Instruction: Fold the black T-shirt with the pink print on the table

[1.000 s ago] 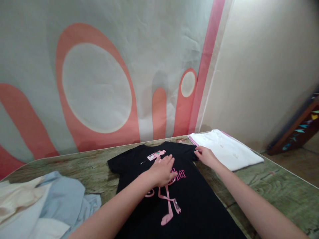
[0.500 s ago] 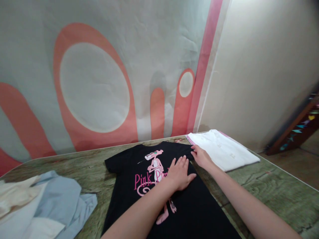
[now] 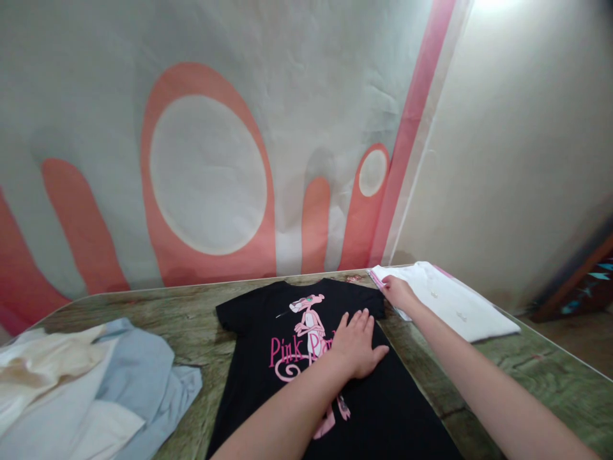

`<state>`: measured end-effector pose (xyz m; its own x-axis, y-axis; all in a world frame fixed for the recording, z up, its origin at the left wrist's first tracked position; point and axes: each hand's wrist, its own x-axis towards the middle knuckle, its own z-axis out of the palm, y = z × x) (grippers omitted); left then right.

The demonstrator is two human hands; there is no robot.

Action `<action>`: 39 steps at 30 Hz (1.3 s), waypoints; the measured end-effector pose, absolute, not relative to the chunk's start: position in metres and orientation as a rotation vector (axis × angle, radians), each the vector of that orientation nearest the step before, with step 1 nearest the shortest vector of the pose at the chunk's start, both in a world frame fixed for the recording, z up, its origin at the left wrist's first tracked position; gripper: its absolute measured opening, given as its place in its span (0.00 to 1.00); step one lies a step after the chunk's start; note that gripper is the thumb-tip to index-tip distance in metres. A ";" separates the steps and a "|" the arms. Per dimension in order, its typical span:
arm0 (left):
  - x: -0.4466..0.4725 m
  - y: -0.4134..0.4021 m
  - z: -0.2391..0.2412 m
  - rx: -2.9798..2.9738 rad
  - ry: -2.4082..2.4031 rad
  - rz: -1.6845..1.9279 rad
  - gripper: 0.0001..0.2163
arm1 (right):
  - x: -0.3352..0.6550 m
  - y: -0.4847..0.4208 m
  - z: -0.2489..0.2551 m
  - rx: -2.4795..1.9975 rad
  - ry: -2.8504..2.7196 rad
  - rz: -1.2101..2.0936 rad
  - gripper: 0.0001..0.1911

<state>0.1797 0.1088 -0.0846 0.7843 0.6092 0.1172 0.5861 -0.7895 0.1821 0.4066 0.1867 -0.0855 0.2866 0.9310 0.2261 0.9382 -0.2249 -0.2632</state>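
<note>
A black T-shirt (image 3: pixel 253 358) with a pink cartoon panther and pink lettering lies spread out, front side up, its collar towards the wall. My left hand (image 3: pixel 358 345) rests flat on its chest, fingers stretched and covering part of the lettering. At the end of the right-hand sleeve (image 3: pixel 366 300), my right hand (image 3: pixel 400 295) has its fingers pinched together at the sleeve's edge. The fingertips are partly hidden. Right beside that hand lies a stack of folded white shirts (image 3: pixel 454 300) with pink edges showing beneath.
A loose heap of light blue and cream clothes (image 3: pixel 138 364) lies at the left on the wood-patterned table (image 3: pixel 191 313). A wall with a grey and coral printed covering (image 3: pixel 215 268) stands right behind the table. A small reddish item (image 3: pixel 354 278) lies near the back edge.
The camera view has shifted, so everything sits further right. My left hand stays flat on the T-shirt; my right hand stays at the sleeve, which looks straighter at its end.
</note>
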 end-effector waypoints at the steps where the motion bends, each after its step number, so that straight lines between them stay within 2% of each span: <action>1: 0.179 0.109 -0.084 2.838 0.956 0.254 0.34 | 0.405 0.192 -0.086 -2.217 -1.724 -0.023 0.15; 4: 0.179 0.108 -0.085 2.829 0.954 0.252 0.35 | 0.400 0.204 -0.090 -2.239 -1.814 -0.018 0.16; 8: 0.179 0.109 -0.085 2.801 0.948 0.251 0.36 | 0.399 0.211 -0.093 -2.274 -1.911 -0.024 0.07; 11: 0.179 0.109 -0.085 2.789 0.942 0.250 0.36 | 0.399 0.215 -0.089 -2.280 -1.970 -0.046 0.04; 19: 0.179 0.109 -0.087 2.800 0.941 0.264 0.36 | 0.405 0.219 -0.070 -2.186 -2.090 -0.024 0.04; 26: 0.179 0.110 -0.087 2.800 0.935 0.255 0.35 | 0.398 0.212 -0.071 -2.149 -2.067 -0.053 0.08; 31: 0.180 0.109 -0.085 2.809 0.940 0.251 0.35 | 0.365 0.199 -0.071 -2.094 -2.045 -0.166 0.17; 36: 0.180 0.108 -0.081 2.812 0.972 0.205 0.34 | 0.322 0.186 -0.084 -1.732 -2.272 -0.003 0.21; 39: 0.180 0.108 -0.080 2.817 0.972 0.201 0.33 | 0.315 0.186 -0.095 -1.714 -2.330 0.083 0.23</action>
<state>0.1797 0.1079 -0.0803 0.7806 0.6203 0.0761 0.5996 -0.7777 0.1887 0.3150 0.1862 -0.0949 -0.2782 0.9464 0.1639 0.9323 0.3071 -0.1910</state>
